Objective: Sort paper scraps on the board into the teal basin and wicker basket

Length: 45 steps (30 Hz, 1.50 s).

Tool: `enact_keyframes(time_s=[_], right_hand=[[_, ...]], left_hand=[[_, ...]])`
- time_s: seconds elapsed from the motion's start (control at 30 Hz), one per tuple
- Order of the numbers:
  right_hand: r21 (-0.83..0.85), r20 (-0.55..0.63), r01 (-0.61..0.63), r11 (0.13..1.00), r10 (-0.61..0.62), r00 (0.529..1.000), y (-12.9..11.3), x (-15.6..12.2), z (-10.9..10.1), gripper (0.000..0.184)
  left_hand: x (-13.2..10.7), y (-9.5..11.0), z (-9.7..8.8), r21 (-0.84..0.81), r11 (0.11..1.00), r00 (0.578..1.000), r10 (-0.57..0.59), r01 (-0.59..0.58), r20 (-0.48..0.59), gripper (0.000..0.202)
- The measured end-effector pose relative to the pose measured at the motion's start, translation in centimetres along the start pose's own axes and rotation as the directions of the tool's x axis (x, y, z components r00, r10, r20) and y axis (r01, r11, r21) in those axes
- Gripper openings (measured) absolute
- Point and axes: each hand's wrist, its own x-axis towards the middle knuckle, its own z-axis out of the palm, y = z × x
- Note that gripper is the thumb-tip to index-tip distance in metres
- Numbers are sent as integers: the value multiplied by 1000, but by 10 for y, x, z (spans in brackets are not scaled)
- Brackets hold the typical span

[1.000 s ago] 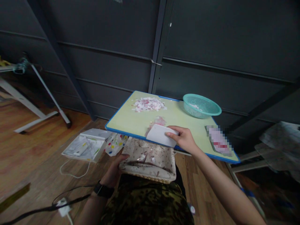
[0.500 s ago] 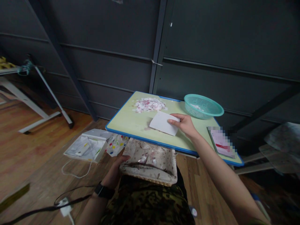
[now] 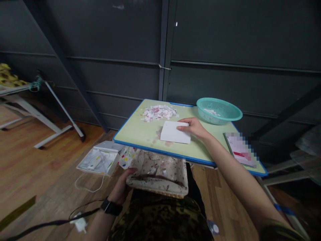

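White card [image 3: 175,132]: shifted away from the front edge of the bench [image 3: 135,130], where it stood a second ago; flat, smooth, four-sided, it is over the middle of the pale yellow, blue-rimmed top.
Right hand [image 3: 193,127]: grips the card at its 2 o'clock side, thumb laid across the near face.
Basket [image 3: 156,188]: rectangular, lined in pale, brown-patterned cloth, a few thin bits [image 3: 152,171] inside; at the card's 7 o'clock, just below the bench edge.
Left hand [image 3: 124,182]: closed on the basket at its 9 o'clock side, thumb over the rim, other fingers mostly hidden.
Scraps [image 3: 160,112]: flaky white and pinkish pieces in a loose, low heap, 11 o'clock from the card.
Colander [image 3: 229,113]: round, perforated green plastic, 2 o'clock from the card, pale flakes within.
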Motion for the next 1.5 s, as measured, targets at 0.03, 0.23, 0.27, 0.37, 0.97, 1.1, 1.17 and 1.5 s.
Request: enact_keyframes(time_s=[0.03,0.23,0.27,0.37,0.97,1.1,1.17,1.5], right_hand=[[13,-2,-23,1000,23,1000,4,-1,-7,41],[80,37,-138,987,136,990,22,-7,-37,41],[81,54,-149,985,145,988,23,-7,-38,41],[116,126,-161,980,146,981,22,-9,-37,42],[224,248,-186,957,128,960,19,-11,-18,42],[252,267,-206,946,136,954,20,-12,-16,44],[270,232,-215,938,153,961,21,-11,-17,43],[282,318,-209,936,114,941,18,-13,-15,40]], left_hand=[[0,1,1,-5,1000,1000,-5,5,-6,35],[-5,8,6,7,997,996,-71,72,-56,8],[-6,10,7,8,997,995,-78,78,-69,6],[-7,12,9,-11,996,994,-84,83,-75,7],[-13,12,15,-15,998,997,-55,55,-46,12],[-17,15,18,-32,999,997,-24,22,-68,10],[-17,14,17,-42,999,996,-10,6,-85,10],[-9,9,4,-9,1000,998,-4,4,-60,5]])
